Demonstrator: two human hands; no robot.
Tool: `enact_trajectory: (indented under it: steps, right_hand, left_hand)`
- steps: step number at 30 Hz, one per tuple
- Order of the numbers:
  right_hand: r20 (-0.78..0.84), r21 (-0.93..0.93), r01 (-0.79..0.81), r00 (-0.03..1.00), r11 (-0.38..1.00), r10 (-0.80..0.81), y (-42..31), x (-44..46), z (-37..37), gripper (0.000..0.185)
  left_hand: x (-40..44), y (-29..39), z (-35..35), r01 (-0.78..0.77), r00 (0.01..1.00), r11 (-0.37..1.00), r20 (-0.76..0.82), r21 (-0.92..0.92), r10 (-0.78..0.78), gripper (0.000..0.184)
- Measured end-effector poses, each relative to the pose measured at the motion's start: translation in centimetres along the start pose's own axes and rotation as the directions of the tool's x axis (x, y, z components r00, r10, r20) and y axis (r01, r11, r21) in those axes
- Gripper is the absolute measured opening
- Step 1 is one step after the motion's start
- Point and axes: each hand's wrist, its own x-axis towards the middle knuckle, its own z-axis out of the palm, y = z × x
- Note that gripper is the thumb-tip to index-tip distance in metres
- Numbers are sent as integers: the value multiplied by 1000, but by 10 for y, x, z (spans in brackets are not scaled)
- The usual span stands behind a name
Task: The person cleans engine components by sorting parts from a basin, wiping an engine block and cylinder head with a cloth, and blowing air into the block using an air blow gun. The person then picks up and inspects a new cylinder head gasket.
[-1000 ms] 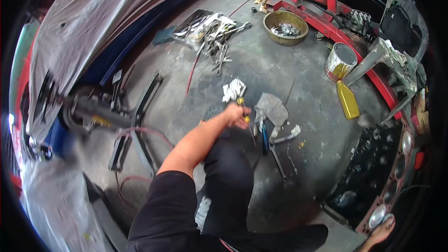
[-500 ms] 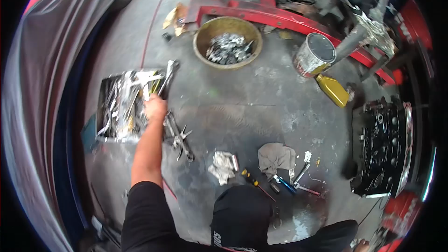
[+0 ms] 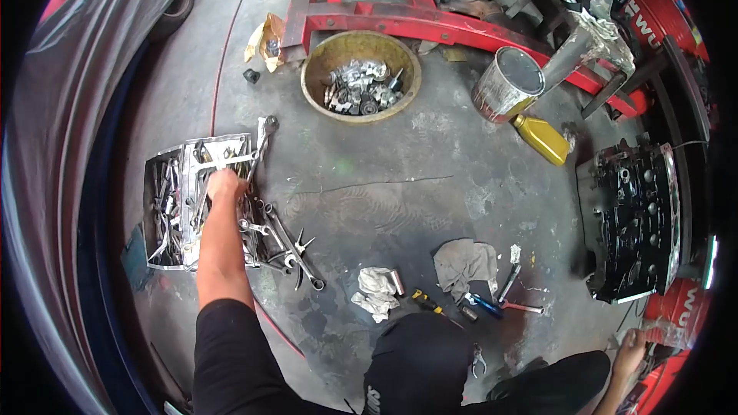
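Plainly, tools [image 3: 167, 196] crowd the tray [image 3: 169, 267] under the left hand [image 3: 224, 184].

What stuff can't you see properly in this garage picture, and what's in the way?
All in the head view:
Whether the left hand grips a tool: its own back hides the fingertips.
Whether the right hand holds anything: too small and blurred near the right edge.
The bottom of the basin: metal parts cover it.
Most of what's under the grey cover: the cloth hides it, though a wheel shows.
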Motion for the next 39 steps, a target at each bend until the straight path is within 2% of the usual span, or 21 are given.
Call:
enact_trajectory:
  steps: [2,5,6,8,10,12,14,16,18,19,21,22,25,27,30,31,32,34,36,37,39]
  right_hand:
    - [-24,200,126,992,972,-124,-27,-1,23,18]
    - [60,267,217,969,939,-241,-79,-6,41,13]
    - [64,347,226,962,910,-264,-97,-9,50,12]
    - [105,493,234,940,838,-324,-125,-14,79,14]
    - [217,619,216,877,755,-429,-183,-15,86,17]
    - [282,728,153,821,668,-496,-245,-25,96,18]
    - [304,775,139,774,617,-556,-319,-34,97,23]
    - [306,848,98,711,520,-633,-390,-38,103,22]
    - [365,902,-92,684,422,-632,-463,-33,108,21]
    - [378,909,-144,685,392,-624,-498,-26,113,24]
    - [521,854,-409,669,323,-530,-569,-10,131,28]
    - [651,741,-612,556,275,-517,-604,3,135,34]
    - [711,662,-700,474,267,-519,-700,39,177,68]
    - [811,568,-757,447,324,-378,-750,69,184,67]
    - [817,576,-722,511,382,-267,-785,79,255,54]
    - [794,607,-742,556,284,-246,-787,74,235,47]
    - [797,603,-743,553,288,-242,-785,76,231,47]
    - [742,670,-697,634,256,-218,-772,64,235,42]
    - [736,677,-707,644,204,-209,-743,42,228,29]
    - [800,598,-780,567,184,-197,-723,28,219,26]
    - [739,670,-724,630,166,-237,-677,0,225,30]
  left_hand:
    - [-23,-9,-2,-26,999,1000,-35,-1,26,36]
    - [-71,-21,-16,-32,999,999,-20,-41,32,38]
    - [-79,-31,-1,-69,989,992,-135,-102,55,35]
    - [-91,-41,24,-8,996,897,77,-443,47,40]
    - [-169,9,-4,99,980,683,191,-724,60,48]
    - [-179,41,46,-274,958,798,-226,-538,177,58]
    - [-175,87,87,-368,928,725,-277,-582,248,47]
    - [-164,120,113,-556,831,685,-327,-471,450,43]
    - [-161,148,117,-639,763,734,-317,-232,564,56]
    - [-160,158,128,-652,734,706,-464,-277,496,62]
    - [-164,177,125,-528,799,809,-475,-258,369,71]
    - [-168,182,125,-469,834,845,-442,-256,329,74]
    - [-167,184,138,-424,870,872,-378,-245,317,76]
    - [-177,187,139,-466,869,837,-326,-285,372,77]
    - [-216,196,150,-530,842,794,-296,-296,451,78]
    - [-215,201,157,-498,859,803,-316,-327,404,77]
    - [-208,206,163,-498,860,803,-310,-329,406,77]
    - [-213,208,174,-464,867,825,-355,-323,349,74]
    - [-209,206,179,-459,869,830,-355,-317,345,71]
    - [-208,207,181,-457,866,832,-370,-315,336,70]
    - [-212,209,179,-442,875,844,-351,-303,333,69]
